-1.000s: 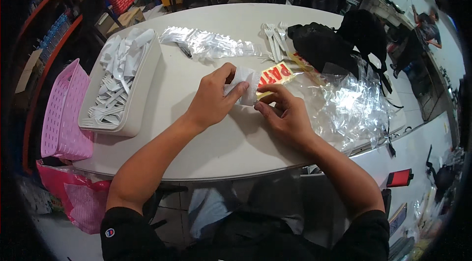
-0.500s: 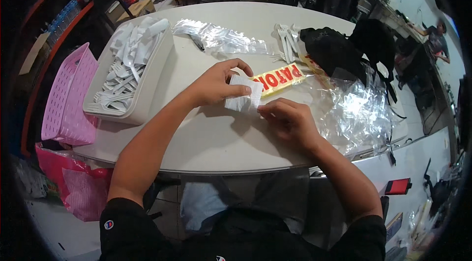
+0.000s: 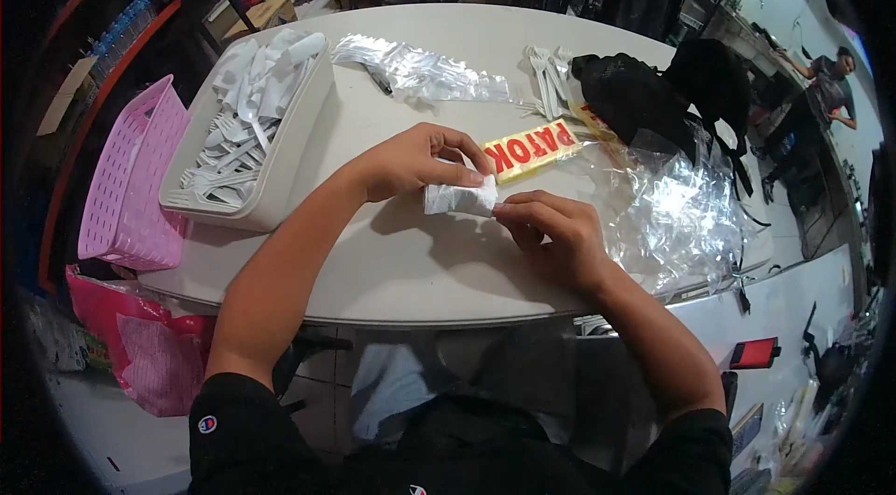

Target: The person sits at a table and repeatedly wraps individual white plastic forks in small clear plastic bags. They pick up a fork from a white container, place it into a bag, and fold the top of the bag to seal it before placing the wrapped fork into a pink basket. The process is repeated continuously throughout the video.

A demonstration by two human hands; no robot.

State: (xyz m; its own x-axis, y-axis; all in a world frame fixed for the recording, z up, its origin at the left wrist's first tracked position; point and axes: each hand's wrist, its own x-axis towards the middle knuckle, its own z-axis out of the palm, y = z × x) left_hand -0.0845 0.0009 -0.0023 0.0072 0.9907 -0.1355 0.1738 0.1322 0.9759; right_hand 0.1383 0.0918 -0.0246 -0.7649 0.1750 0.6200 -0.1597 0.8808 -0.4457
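Note:
A white paper napkin (image 3: 459, 198), curled into a short roll, is held over the middle of the table. From behind and above, my left hand (image 3: 425, 162) grips its upper edge between thumb and fingers. The fingertips of my right hand (image 3: 553, 226) pinch the right end of the napkin. Just beyond it lies a flat yellow packet (image 3: 532, 152) with red lettering. Whether anything is rolled inside the napkin cannot be seen.
On the left stand a grey bin (image 3: 299, 136) of white plastic cutlery and napkins and a pink basket (image 3: 121, 187). Clear plastic sleeves (image 3: 425, 72), white forks (image 3: 549, 80), a black bag (image 3: 621, 89) and crumpled clear plastic (image 3: 677, 215) lie on the table (image 3: 401, 280). Other people are farther off.
The napkin was a flat square between my hands and is now curled over into a roll. My left fingers have moved slightly down and right with it.

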